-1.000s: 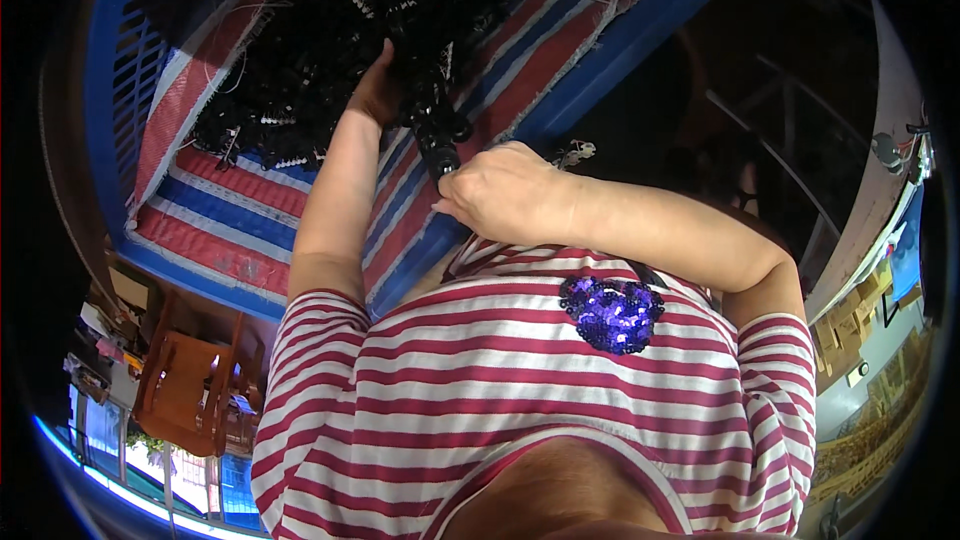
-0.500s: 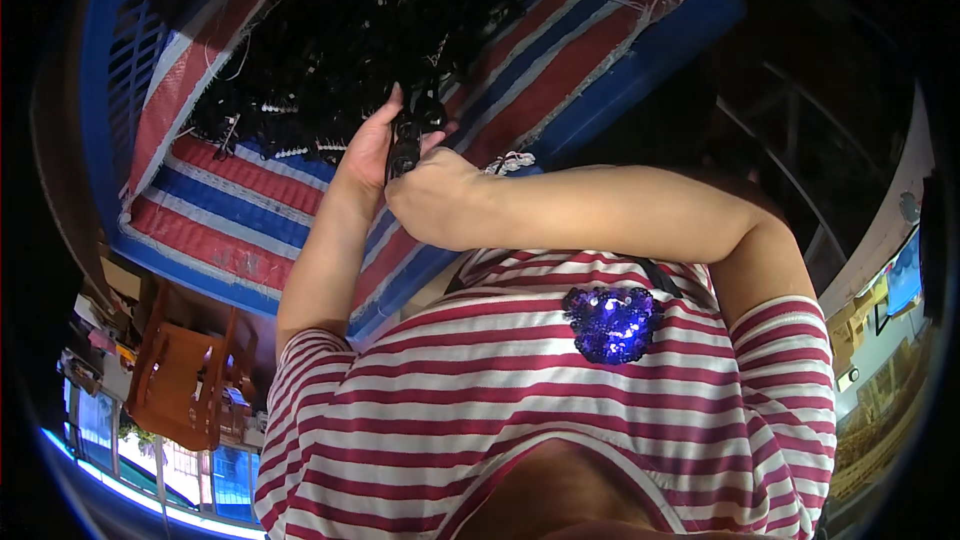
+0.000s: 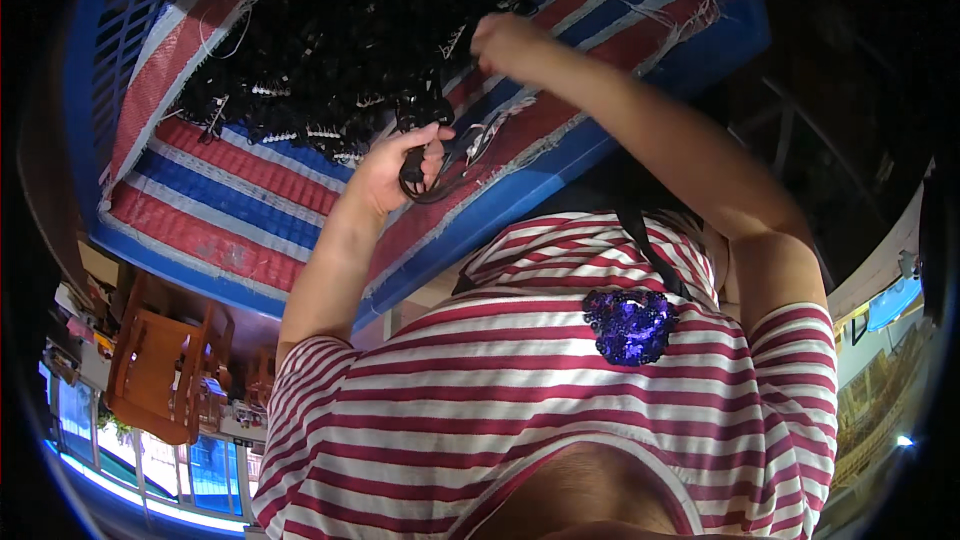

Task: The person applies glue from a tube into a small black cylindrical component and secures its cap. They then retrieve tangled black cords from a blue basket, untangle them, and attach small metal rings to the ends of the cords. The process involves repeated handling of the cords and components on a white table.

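My left hand (image 3: 405, 168) is closed around a black cable bundle (image 3: 420, 180), its loop hanging below the fingers and a dark part sticking up past the thumb. Further right and higher, my right hand (image 3: 508, 45) has its fingers curled at the edge of a dark pile of black cables (image 3: 340, 40). What those fingers hold, if anything, is hidden. Small white connector-like pieces show among the pile. Between my hands, a loose pale strand with white bits (image 3: 490, 130) lies on the striped woven sheet (image 3: 240, 185).
A large blue plastic crate (image 3: 190, 265) with slatted sides (image 3: 120, 50) surrounds the sheet, whose frayed edges overhang its rim. An orange-brown wooden chair (image 3: 160, 370) stands at the lower left, near windows. Thin metal bars (image 3: 800, 130) show dimly at right.
My right hand has left the left hand and moved up and right to the pile's edge. My left hand has turned and keeps the black bundle, whose loop now shows.
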Action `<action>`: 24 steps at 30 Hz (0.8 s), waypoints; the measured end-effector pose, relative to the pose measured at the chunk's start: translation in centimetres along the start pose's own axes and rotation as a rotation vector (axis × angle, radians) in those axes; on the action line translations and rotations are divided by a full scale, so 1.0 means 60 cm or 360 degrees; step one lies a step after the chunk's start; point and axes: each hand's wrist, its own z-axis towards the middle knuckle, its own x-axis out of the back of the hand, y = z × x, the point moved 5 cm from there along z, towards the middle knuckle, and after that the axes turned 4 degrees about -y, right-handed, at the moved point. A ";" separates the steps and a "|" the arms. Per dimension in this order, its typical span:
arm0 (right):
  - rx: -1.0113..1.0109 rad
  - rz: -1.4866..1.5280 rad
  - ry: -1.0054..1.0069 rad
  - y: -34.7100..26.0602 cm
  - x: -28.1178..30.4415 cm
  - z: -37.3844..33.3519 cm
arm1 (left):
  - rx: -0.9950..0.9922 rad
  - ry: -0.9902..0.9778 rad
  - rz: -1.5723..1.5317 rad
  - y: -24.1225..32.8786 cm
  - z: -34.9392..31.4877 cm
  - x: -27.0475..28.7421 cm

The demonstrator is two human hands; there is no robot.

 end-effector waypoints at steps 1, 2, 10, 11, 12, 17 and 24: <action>-0.0132 0.0212 0.0069 0.036 0.000 0.039 | -0.0021 0.0129 0.0132 0.006 -0.007 -0.011; -0.0247 0.0404 0.0134 0.069 -0.001 0.077 | -0.0065 -0.0018 0.0091 0.001 -0.005 -0.016; -0.0547 0.1544 0.0349 0.086 -0.064 0.157 | -0.0312 0.0102 0.0836 0.013 -0.025 -0.043; -0.0494 0.1613 0.0419 0.092 -0.062 0.170 | -0.0321 0.0102 0.0879 0.018 -0.026 -0.044; -0.0558 0.1620 0.0428 0.089 -0.049 0.171 | -0.0333 0.0106 0.0914 0.020 -0.027 -0.044; -0.0378 0.1804 0.0673 0.089 0.006 0.128 | -0.0452 0.0171 0.1098 0.034 -0.014 -0.032; 0.0058 0.1712 0.0964 0.068 0.086 0.056 | -0.0514 0.0252 0.0992 0.040 0.037 -0.021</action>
